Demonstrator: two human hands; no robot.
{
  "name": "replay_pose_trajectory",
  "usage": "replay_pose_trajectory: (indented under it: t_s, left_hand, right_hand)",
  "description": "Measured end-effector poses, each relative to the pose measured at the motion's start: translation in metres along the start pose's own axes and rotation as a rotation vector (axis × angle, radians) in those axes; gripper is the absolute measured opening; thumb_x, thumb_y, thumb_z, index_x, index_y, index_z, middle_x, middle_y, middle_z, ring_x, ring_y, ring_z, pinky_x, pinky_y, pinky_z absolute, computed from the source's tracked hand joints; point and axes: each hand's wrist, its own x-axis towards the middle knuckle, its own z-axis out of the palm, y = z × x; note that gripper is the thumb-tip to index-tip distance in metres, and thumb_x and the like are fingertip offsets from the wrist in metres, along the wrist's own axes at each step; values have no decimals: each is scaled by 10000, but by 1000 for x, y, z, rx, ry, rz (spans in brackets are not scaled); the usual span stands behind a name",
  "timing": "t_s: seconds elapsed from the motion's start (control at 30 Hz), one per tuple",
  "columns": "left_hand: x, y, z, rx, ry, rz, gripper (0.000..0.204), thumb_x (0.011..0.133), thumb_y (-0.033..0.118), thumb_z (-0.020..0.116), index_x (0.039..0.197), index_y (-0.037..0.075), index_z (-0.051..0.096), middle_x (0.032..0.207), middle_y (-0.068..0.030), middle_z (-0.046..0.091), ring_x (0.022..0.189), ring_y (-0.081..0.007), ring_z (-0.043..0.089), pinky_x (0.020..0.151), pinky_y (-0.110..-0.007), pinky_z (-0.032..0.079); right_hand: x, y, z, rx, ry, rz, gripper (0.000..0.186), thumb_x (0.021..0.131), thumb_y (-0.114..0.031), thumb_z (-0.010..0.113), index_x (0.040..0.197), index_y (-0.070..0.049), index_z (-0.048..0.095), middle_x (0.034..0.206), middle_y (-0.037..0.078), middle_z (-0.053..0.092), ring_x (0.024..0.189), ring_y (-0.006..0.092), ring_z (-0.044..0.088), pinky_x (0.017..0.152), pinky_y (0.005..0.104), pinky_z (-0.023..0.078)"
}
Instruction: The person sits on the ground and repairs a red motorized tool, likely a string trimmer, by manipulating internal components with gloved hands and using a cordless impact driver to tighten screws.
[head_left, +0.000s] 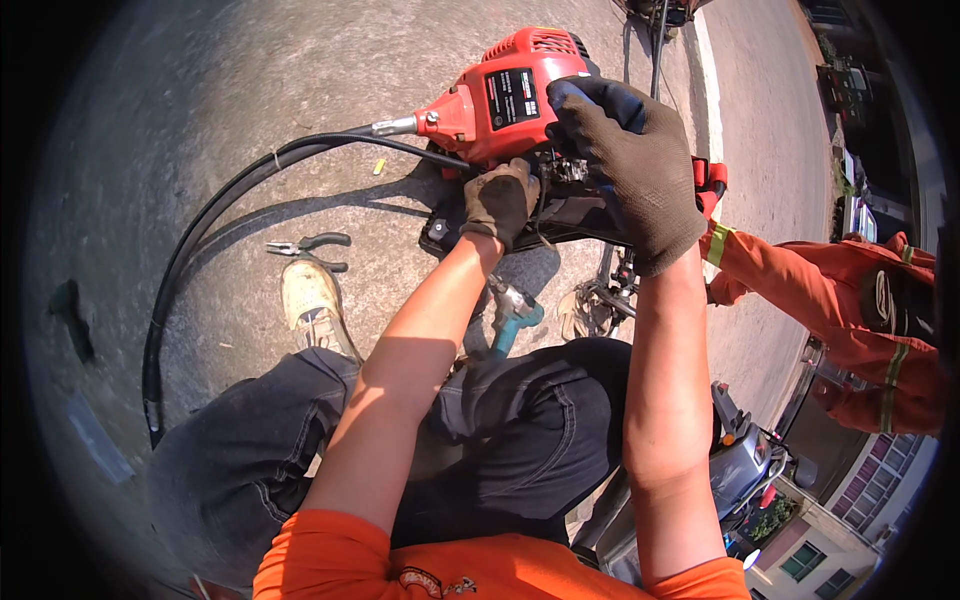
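Observation:
A red small engine (520, 82) with a dark label stands on the pavement in front of me. From the metal fitting on its left, a black flexible shaft (190, 222) curves down to the left. My left hand (502, 200), in a brown work glove, is closed at the engine's lower front, beside the carburetor area; what its fingers grip is hidden. Raised at the engine's right side, my gloved right hand (640, 165) has its fingers curled in toward the thumb, close to the red housing. Anything between those fingers is too small to make out.
Pliers with dark handles (318, 245) lie by my left shoe (310, 298). A teal power tool (512, 318) rests between my feet. At the right is a person in orange workwear (815, 285) with reflective bands. A motorcycle (742, 465) stands at lower right, near a white road line (708, 70).

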Motion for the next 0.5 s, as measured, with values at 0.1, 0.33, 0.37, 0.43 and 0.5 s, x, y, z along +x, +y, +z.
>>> replay_pose_trajectory:
  t_s: [0.1, 0.33, 0.37, 0.43, 0.5]
  left_hand:
    - [-1, -5, -3, -21, 11, 118, 318, 904, 363, 532, 1000, 85, 652, 931, -181, 705, 890, -342, 687, 789, -461, 527]
    - [4, -1, -5, 10, 20, 73, 285, 894, 338, 537, 957, 79, 641, 913, -187, 704, 856, -338, 697, 742, -481, 534]
    - [4, -1, -3, -3, 37, 73, 284, 893, 337, 539, 952, 78, 639, 908, -187, 704, 849, -339, 698, 737, -482, 534]
    - [3, -1, 3, -31, 72, 72, 282, 891, 337, 543, 942, 75, 635, 899, -186, 704, 836, -341, 700, 726, -484, 534]
    - [1, -3, 4, -23, 112, 112, 282, 891, 339, 545, 953, 80, 639, 891, -182, 705, 835, -340, 699, 730, -478, 535]
  right_hand:
    - [-1, -2, -3, 15, -8, 9, 292, 860, -245, 691, 968, 25, 718, 732, 38, 669, 647, 80, 578, 598, 252, 480]
    - [-4, -9, 0, -12, -31, 58, 277, 863, -238, 696, 960, 20, 718, 715, 16, 645, 656, 67, 569, 593, 237, 463]
    - [-4, -9, 1, -20, -31, 72, 273, 863, -236, 696, 956, 20, 718, 709, 12, 640, 653, 65, 566, 589, 235, 461]
    - [-1, -6, 3, 10, -43, 80, 273, 864, -239, 695, 953, 18, 719, 703, 9, 637, 644, 67, 563, 585, 233, 458]
    - [-3, -7, 1, 11, -58, 88, 271, 866, -239, 695, 951, 17, 720, 697, 4, 634, 637, 66, 559, 582, 230, 457]
